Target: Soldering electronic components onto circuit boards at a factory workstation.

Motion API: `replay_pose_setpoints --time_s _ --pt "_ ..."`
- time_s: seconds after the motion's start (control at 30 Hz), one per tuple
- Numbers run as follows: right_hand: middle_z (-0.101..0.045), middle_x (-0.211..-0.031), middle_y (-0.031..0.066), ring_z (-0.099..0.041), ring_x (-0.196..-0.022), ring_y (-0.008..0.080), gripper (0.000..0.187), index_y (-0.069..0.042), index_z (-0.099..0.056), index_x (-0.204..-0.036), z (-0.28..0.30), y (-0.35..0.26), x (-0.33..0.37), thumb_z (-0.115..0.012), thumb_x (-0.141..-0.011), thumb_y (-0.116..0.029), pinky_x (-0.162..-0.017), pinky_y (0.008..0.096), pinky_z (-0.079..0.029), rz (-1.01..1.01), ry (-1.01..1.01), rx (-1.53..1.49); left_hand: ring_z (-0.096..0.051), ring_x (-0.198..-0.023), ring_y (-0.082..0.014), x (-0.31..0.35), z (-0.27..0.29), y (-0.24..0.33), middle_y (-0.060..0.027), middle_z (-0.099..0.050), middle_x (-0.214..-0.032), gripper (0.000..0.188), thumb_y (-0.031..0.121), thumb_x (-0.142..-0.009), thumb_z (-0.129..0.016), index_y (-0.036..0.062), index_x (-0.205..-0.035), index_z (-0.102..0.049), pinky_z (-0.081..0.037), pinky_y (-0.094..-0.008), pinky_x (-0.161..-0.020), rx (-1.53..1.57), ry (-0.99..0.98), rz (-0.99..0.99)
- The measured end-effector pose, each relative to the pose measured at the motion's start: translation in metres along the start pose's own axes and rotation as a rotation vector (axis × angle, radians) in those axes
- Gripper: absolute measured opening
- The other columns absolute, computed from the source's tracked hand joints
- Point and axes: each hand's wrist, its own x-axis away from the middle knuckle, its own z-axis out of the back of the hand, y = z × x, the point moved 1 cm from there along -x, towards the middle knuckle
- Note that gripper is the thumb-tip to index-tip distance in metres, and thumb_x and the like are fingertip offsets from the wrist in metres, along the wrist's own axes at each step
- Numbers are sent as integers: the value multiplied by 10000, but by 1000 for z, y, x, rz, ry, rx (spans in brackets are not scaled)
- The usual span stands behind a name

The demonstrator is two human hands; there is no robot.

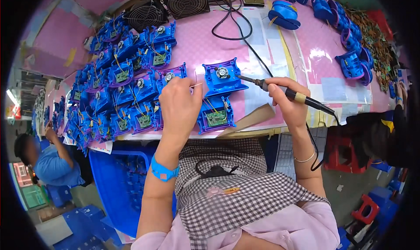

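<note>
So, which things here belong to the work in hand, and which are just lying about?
In the work:
Soldering iron, in the right hand
Thin pale strand, in the left hand
Blue housing with a round silver part, near the iron's tip

Seemingly just around:
Two black fans
Red stool, lower right

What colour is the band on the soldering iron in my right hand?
The band is cream, best seen in the head view.
</note>
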Motion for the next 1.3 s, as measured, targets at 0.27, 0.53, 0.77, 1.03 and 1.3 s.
replay_pose_setpoints --time_s 0.27,0.53,0.77,1.03,1.3 --pt "-627 -676 42 -544 -536 66 156 18 -702 -948 -6 3 1 -656 -838 -82 -479 198 -426 -9 -14 -27 -631 -671 -284 8 3 16 -149 -652 -762 129 126 -796 -687 -2 -804 -692 -488 -375 -598 274 93 -1" --pt "-633 -694 40 -545 -545 63 150 15 -703 -944 -6 3 4 -653 -836 -76 -484 197 -426 -8 -26 -49 -641 -669 -286 2 -16 32 -141 -669 -759 96 98 -789 -687 15 -837 -699 -497 -364 -624 627 -39 95" --pt "-630 -696 46 -543 -549 64 156 23 -699 -950 -4 5 2 -655 -841 -80 -486 193 -427 13 -12 -41 -653 -712 -270 0 -25 33 -142 -681 -805 113 95 -783 -691 20 -865 -712 -499 -350 -635 332 -78 -94" --pt "-628 -693 50 -538 -542 62 161 32 -695 -948 -3 2 3 -653 -841 -80 -483 191 -425 23 0 -20 -649 -700 -288 -1 -30 33 -144 -676 -797 114 98 -780 -692 22 -863 -715 -497 -360 -635 322 -69 -130" --pt "-621 -686 45 -532 -542 61 169 35 -690 -959 -1 2 4 -651 -843 -81 -480 190 -415 20 16 -27 -648 -690 -284 -1 -31 34 -149 -675 -795 118 102 -779 -694 20 -860 -714 -497 -359 -620 298 -73 -122"
